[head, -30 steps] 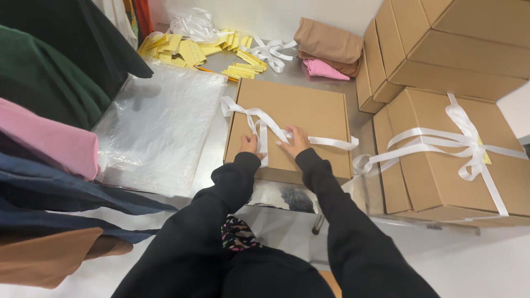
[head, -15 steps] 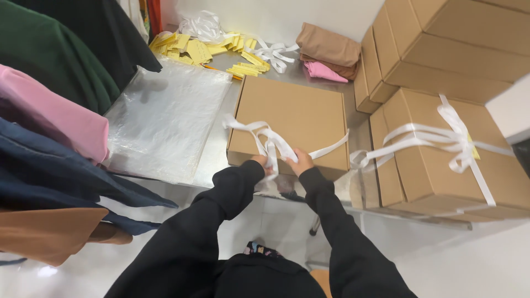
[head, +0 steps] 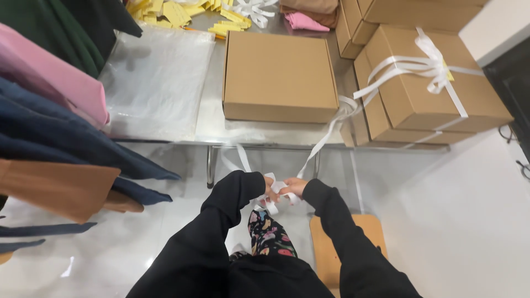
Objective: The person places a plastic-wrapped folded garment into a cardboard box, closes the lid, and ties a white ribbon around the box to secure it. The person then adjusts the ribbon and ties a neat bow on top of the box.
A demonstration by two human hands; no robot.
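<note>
Gripping white ribbon (head: pixel 309 152), left hand (head: pixel 270 190) and right hand (head: pixel 292 187) pinch together below table (head: pixel 221 129) edge, low centre. Earlier hands rested on plain brown box (head: pixel 279 74); now pulled back, ribbon off lid, trailing up toward box's right corner. Ribbon-tied box (head: pixel 436 88) sits right.

Ribboned boxes (head: pixel 436 88), clear bags (head: pixel 157 83), yellow cards (head: pixel 176 11), hanging garments (head: pixel 49 110).
</note>
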